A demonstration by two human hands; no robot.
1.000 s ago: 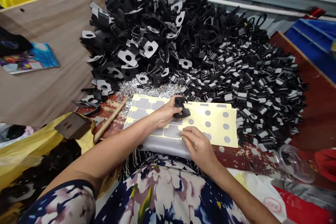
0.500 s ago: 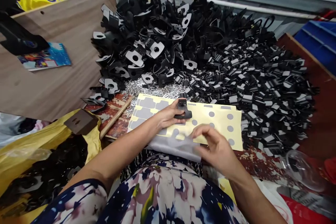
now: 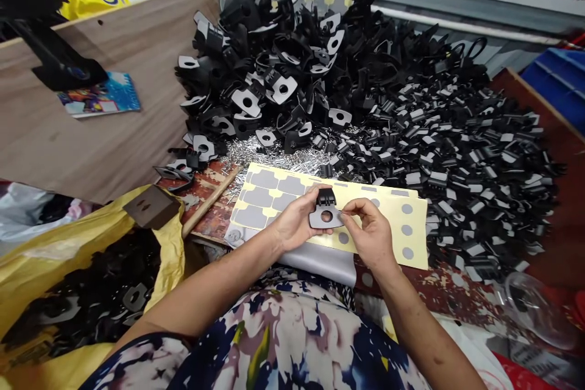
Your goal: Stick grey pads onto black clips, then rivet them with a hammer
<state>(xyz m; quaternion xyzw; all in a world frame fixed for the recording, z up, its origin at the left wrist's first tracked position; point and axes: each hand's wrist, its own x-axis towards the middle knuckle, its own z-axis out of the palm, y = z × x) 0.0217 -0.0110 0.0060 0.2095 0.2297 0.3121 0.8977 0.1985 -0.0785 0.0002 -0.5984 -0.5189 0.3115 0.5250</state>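
Note:
A small black plastic clip piece (image 3: pixel 326 197) is held by my left hand (image 3: pixel 292 223), its fingers curled under and round it. On the clip's face lies a grey pad (image 3: pixel 317 220) with a round hole in it. My right hand (image 3: pixel 373 236) pinches the pad's right edge between thumb and forefinger. Beneath both hands spreads a yellow sticker sheet (image 3: pixel 417 214) with grey shapes on its left and grey dots on its right. A silvery grey cloth (image 3: pixel 320 259) hangs along the sheet's near edge.
Behind the sheet rise a heap of black clip parts (image 3: pixel 274 61) and small metal pins (image 3: pixel 292 158). Smaller black pieces (image 3: pixel 439 177) pile up on the right. A wooden stick (image 3: pixel 212 201) lies left, beside a yellow bag (image 3: pixel 171 244). A clear plastic container (image 3: pixel 534 304) stands lower right.
The clip piece has turned so its grey, holed face now shows. My right hand has moved up from the blurred translucent film and now grips the pad's edge.

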